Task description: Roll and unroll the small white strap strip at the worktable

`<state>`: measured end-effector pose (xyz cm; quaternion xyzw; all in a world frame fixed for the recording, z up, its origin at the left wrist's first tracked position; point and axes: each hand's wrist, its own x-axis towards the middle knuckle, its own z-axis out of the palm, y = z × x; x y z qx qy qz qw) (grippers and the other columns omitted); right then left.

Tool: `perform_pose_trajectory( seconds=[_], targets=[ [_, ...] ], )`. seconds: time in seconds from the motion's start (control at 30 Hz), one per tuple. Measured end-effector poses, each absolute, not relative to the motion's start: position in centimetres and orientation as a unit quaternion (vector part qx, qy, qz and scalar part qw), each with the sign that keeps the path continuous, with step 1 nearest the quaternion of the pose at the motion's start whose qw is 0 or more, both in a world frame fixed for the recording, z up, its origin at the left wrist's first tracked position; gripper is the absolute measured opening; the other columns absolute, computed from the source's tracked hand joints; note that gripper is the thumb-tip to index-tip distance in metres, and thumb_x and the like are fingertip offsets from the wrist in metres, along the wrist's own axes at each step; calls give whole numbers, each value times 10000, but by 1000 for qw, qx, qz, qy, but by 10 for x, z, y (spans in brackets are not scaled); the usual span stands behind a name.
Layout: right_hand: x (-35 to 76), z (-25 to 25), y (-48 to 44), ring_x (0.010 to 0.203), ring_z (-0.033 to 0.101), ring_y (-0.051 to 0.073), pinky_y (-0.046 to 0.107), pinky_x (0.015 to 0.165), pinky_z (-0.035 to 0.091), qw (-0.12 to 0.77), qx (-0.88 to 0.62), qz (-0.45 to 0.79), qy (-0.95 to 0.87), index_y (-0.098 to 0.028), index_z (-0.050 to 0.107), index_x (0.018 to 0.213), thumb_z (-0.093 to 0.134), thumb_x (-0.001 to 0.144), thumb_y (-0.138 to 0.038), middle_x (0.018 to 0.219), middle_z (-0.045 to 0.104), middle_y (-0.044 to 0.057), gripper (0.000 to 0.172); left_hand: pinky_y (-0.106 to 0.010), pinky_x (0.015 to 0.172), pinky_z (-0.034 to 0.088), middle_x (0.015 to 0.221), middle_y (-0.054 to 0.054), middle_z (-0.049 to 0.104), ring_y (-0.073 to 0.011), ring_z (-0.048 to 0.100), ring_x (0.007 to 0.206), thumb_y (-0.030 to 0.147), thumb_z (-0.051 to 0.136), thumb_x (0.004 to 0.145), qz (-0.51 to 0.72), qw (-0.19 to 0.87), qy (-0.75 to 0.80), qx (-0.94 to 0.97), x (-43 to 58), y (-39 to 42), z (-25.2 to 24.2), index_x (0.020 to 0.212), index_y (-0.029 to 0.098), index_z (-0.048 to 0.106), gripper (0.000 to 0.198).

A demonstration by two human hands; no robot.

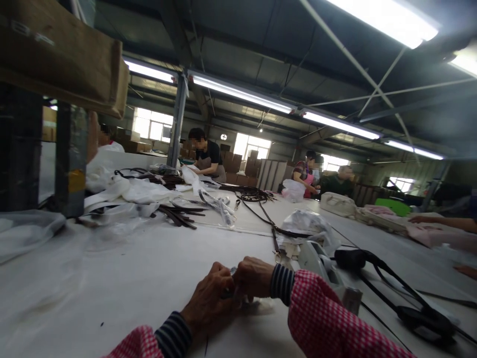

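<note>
My left hand (207, 298) and my right hand (254, 277) meet low in the middle of the view, just above the white table (122, 278). Both are curled closed around a small object pinched between them (231, 283); it is too small and hidden to name. A bit of clear plastic lies under the hands. Red checked sleeves with striped cuffs cover both wrists.
Dark straps (268, 219) and clear plastic bags (309, 223) lie across the table. A black strap with a pad (391, 278) and a grey tool (320, 263) sit to my right. Other people (206, 154) work at the far side and at the right edge. A wooden shelf (63, 54) hangs at upper left.
</note>
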<state>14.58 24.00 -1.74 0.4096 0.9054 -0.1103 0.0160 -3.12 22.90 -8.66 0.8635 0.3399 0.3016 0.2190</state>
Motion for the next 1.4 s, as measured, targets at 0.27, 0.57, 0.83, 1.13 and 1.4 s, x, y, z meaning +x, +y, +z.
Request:
perform_pose_trajectory(
  seconds=[0.27, 0.57, 0.83, 1.13, 1.4],
  targets=[
    [152, -63, 205, 768, 665, 170, 245, 637, 448, -90, 373, 138, 913, -194, 668, 1000, 568, 908, -164, 940, 727, 70, 139, -310, 864, 474, 984, -34, 644, -242, 503, 1050, 251, 670, 894, 288, 189, 320, 882, -31, 232, -93, 895, 237, 701, 33],
    [152, -84, 178, 899, 651, 194, 278, 738, 518, -166, 441, 90, 878, -185, 588, 1072, 516, 871, -83, 1065, 671, 75, 237, -323, 862, 479, 936, -39, 658, -239, 492, 1008, 214, 591, 917, 286, 139, 310, 896, -31, 231, -96, 821, 227, 700, 145],
    [165, -100, 150, 1078, 554, 228, 358, 919, 546, -161, 481, 78, 858, -172, 493, 1393, 505, 924, -116, 1186, 590, 114, 472, -371, 965, 428, 978, -40, 679, -265, 497, 1102, 316, 677, 863, 258, 228, 316, 884, -41, 237, -83, 871, 232, 763, 120],
    [165, -106, 150, 1106, 538, 233, 394, 985, 535, -201, 476, 59, 854, -163, 499, 1400, 516, 896, -89, 1206, 573, 119, 510, -385, 983, 434, 1038, -54, 687, -280, 499, 1153, 305, 705, 833, 248, 216, 306, 894, -46, 241, -84, 953, 209, 741, 158],
    [159, -97, 146, 1092, 567, 240, 387, 967, 544, -194, 513, 36, 836, -205, 534, 1358, 579, 907, -178, 1199, 599, 96, 454, -381, 923, 500, 1076, -49, 642, -267, 537, 1122, 384, 615, 917, 244, 169, 318, 901, -46, 239, -99, 952, 240, 665, 157]
  ],
)
